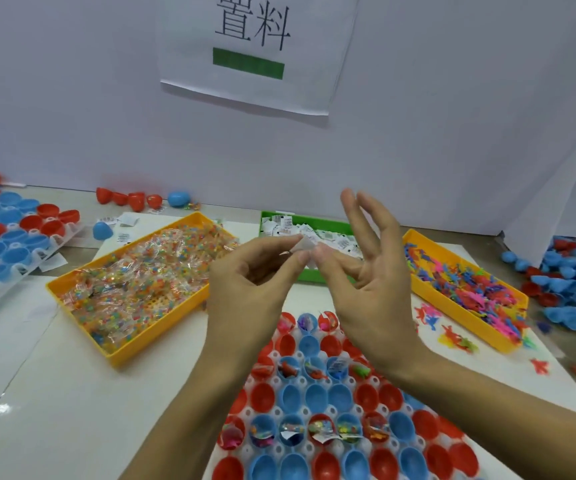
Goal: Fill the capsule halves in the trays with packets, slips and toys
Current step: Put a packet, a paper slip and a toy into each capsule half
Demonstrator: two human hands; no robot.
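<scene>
Both hands meet above the near tray (241, 408) of red and blue capsule halves. My left hand (248, 289) and my right hand (366, 271) pinch the same small white paper slip (305, 244) between thumb and forefinger; the other right fingers are spread upward. Several halves in the tray hold packets, slips or toys; others are bare. Behind the hands sit a yellow bin of bead packets (134, 285), a green bin of slips (300, 230) and a yellow bin of small plastic toys (466, 282).
A second tray of capsule halves (9, 233) lies at the far left. Loose red and blue halves (134, 199) line the back wall, and a heap of them (574, 282) fills the right edge. Stray toys (453, 337) lie beside the right bin.
</scene>
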